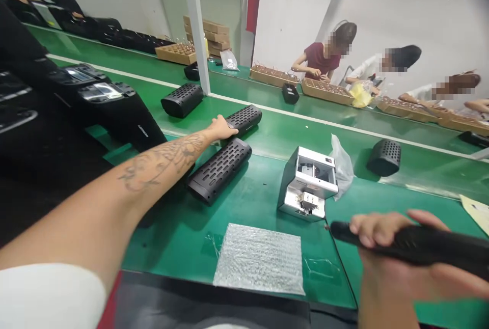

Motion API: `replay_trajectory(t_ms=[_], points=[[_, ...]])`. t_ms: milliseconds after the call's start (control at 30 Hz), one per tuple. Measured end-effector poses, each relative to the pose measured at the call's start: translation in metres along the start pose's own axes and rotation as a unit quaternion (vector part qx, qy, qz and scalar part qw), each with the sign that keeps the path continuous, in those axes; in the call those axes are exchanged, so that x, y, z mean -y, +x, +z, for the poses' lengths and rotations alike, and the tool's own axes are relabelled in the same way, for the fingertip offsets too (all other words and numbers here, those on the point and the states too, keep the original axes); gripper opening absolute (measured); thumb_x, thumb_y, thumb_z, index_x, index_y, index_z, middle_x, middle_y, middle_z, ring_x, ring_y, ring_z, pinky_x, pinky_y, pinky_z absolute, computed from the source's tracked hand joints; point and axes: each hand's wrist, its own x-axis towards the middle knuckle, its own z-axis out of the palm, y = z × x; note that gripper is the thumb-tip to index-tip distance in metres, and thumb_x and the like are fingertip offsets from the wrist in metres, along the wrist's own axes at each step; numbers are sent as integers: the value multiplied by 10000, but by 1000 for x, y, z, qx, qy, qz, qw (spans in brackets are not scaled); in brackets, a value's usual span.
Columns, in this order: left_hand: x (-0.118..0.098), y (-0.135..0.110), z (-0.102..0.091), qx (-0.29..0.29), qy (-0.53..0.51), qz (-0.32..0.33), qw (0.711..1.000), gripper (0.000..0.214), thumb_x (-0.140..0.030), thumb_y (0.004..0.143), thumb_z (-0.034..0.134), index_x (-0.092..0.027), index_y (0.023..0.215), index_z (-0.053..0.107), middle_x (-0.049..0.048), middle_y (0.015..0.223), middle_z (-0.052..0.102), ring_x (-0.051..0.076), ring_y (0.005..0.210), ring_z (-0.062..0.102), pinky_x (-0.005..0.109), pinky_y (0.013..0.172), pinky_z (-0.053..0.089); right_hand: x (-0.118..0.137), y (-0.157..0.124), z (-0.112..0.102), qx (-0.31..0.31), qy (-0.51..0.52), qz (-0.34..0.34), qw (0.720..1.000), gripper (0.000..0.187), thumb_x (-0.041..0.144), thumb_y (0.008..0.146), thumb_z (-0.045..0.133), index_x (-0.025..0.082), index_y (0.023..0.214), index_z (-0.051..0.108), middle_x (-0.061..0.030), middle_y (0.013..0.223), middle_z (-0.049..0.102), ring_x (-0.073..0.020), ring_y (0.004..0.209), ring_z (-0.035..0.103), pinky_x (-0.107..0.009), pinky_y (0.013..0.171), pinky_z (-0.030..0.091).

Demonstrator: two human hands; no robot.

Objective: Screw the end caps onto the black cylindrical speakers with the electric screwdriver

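My left hand point(220, 128) reaches out across the bench, its thumb and fingers closed round the near end of a black perforated speaker housing point(246, 118). Just in front of it, a second black slotted housing point(221, 170) lies at an angle on the green mat. At the lower right, my right hand point(401, 273) is wrapped round a black electric screwdriver point(431, 245), whose tip points left. Near that tip stands a white and grey screw feeder point(309, 181). A sheet of bubble wrap point(263, 258) lies flat at the front of the mat.
Stacked black housings point(114, 100) rise on the left. More housings sit on the green conveyor belt point(282, 135), one at right point(384, 158). A clear plastic bag point(341, 166) is behind the feeder. A white post point(196, 28) stands beyond. Across the belt, people work beside cardboard trays point(326, 90).
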Motion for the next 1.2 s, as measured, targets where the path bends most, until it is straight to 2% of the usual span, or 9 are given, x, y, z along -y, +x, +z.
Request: replay_trajectory(t_ms=[167,333,433,533,667,767,900,1067,1200], points=[[22,-79,-4,79,94,70,990,1283,-1029,908,724,-245,1897,492,292,1790,663,604,1533,729,653,1296,592,-47,47,44,36,-14,-18,999,730,946,926,917,249,1115,806,40,685,702,-186,515,649,-356,559,639],[45,-147,14,108,151,103,977,1532,-753,824,918,-294,2023,82,306,1808,610,557,1409,805,558,1168,663,-74,36,42,110,-5,-9,994,577,755,1172,769,179,1141,774,66,749,672,-115,580,652,-276,620,648],[58,-182,4,108,130,206,964,1402,-634,862,888,-356,2020,148,224,1754,670,480,1291,851,472,1047,684,-74,29,44,126,1,-11,992,573,752,1164,783,180,1136,774,63,753,686,-117,580,662,-275,615,649],[66,-229,-2,120,89,374,915,1304,-513,840,894,-443,1988,281,122,1797,656,393,1209,870,411,959,673,-63,26,49,120,-5,3,993,640,825,1053,883,198,1101,767,56,702,689,-148,533,665,-300,571,635],[64,-285,29,138,73,486,860,1269,-414,809,953,-457,1948,395,121,1773,679,391,1217,864,418,920,662,-24,20,48,101,-11,3,995,693,929,979,871,247,1075,801,34,643,687,-197,467,639,-349,519,612],[58,-301,61,129,84,516,842,1218,-328,788,975,-418,1905,497,165,1716,721,424,1236,849,451,946,655,21,6,36,119,2,-4,993,699,956,945,861,294,1169,881,16,681,726,-218,472,648,-408,538,644],[52,-300,76,132,102,516,840,1195,-357,790,1005,-393,1885,530,178,1686,746,428,1232,845,467,988,651,64,-25,28,252,24,27,967,463,738,1152,753,373,1405,884,29,772,773,-208,473,662,-432,549,677],[49,-297,72,148,112,502,844,1193,-385,820,1008,-389,1904,510,184,1738,716,448,1286,838,485,1018,650,58,-50,44,230,28,54,971,767,1021,990,770,347,1327,914,27,726,744,-197,467,651,-410,542,643],[49,-298,73,148,85,494,853,1233,-395,787,1046,-402,1898,510,156,1741,723,449,1313,830,495,1108,628,46,-51,57,208,34,66,975,811,1071,945,756,330,1227,926,27,686,730,-196,440,629,-389,498,604]])
